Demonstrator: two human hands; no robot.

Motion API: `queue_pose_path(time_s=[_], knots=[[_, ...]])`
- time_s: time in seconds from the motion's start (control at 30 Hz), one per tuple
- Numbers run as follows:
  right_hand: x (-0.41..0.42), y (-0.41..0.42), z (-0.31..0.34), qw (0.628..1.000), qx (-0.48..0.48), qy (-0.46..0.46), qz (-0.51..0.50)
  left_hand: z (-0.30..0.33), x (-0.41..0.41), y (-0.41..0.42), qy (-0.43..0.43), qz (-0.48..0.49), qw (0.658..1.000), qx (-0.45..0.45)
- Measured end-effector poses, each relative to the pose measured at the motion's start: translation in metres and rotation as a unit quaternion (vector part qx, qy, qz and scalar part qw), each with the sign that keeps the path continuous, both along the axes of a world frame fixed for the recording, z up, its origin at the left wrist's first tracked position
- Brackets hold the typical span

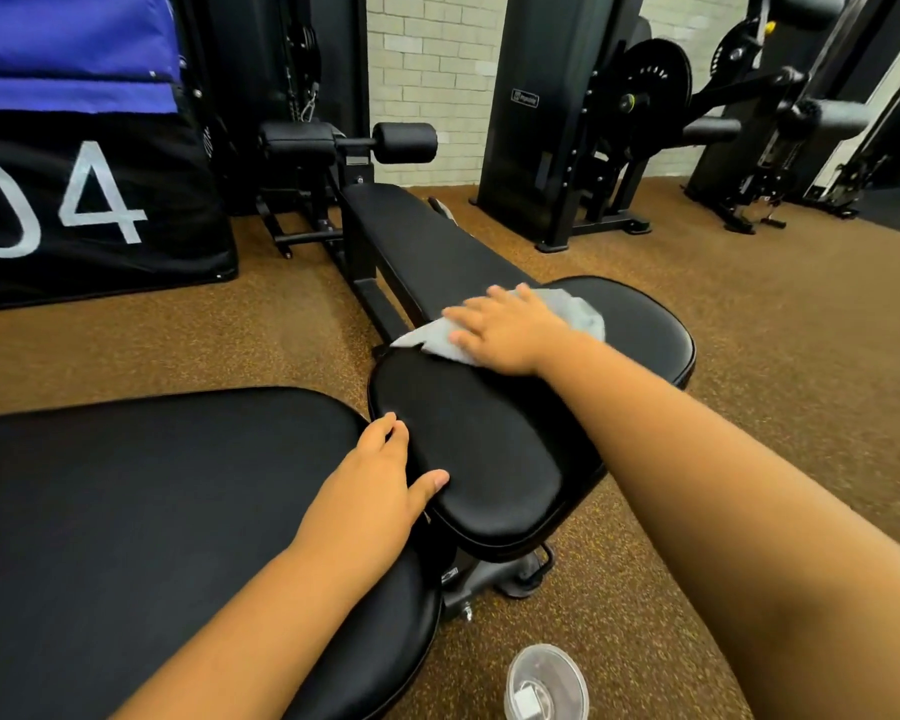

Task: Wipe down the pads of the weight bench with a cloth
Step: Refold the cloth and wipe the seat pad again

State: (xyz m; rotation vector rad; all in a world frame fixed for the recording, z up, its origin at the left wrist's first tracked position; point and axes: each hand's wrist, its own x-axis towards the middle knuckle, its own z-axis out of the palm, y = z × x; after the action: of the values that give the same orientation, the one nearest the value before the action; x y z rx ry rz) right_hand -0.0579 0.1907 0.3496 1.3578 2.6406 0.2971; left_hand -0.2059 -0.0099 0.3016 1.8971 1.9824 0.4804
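Crumpled grey cloth (567, 317) on glossy pad (468, 449)

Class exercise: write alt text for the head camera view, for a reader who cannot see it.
A right hand presses a grey cloth flat on a black weight-bench pad, while the left hand rests against the pad's near edge. Gym machines stand behind.

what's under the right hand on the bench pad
A grey cloth lies under the right hand, pressed flat onto the black seat pad. Its edges stick out on both sides of the hand; the part beneath the palm is covered.
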Motion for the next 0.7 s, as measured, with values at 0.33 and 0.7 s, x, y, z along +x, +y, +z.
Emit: queue_pose_path(time_s=[0.33, 0.7], knots=[[0.089, -0.003, 0.012, 0.964, 0.056, 0.103, -0.24, -0.003, 0.0, -0.001, -0.003, -0.007, 1.0, 0.008], [0.098, -0.109, -0.03, 0.906, 0.112, 0.306, -0.272, -0.005, 0.008, -0.009, 0.076, -0.015, 0.997, -0.008]])
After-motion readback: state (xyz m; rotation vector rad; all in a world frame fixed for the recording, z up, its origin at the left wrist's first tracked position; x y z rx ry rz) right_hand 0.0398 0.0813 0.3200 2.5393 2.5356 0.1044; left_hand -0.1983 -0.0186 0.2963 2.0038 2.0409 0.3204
